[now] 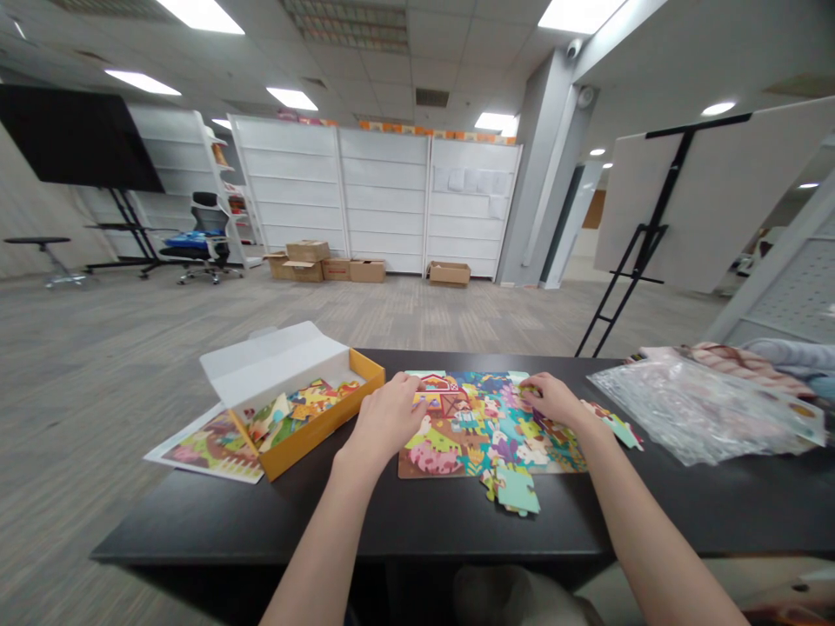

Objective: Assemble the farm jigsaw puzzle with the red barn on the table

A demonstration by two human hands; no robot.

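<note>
Because the right hand (pixel 554 400) bends over the puzzle (pixel 476 422), part of its right side is hidden. The left hand (pixel 393 410) covers some of its left edge, and both elbows are cut off. The puzzle lies in the middle of the worktop (pixel 293 526), nearer the far edge. The left fingers are bent at the puzzle's left side; I can't tell if they pinch anything. The right fingers curl close together near its far right corner, by a small yellow-green bit; it's too small to tell if they grip it. Both bare arms stretch over the worktop's near edge, backs of the hands up. Loose pieces (pixel 517 489) lie by the puzzle's near edge.
</note>
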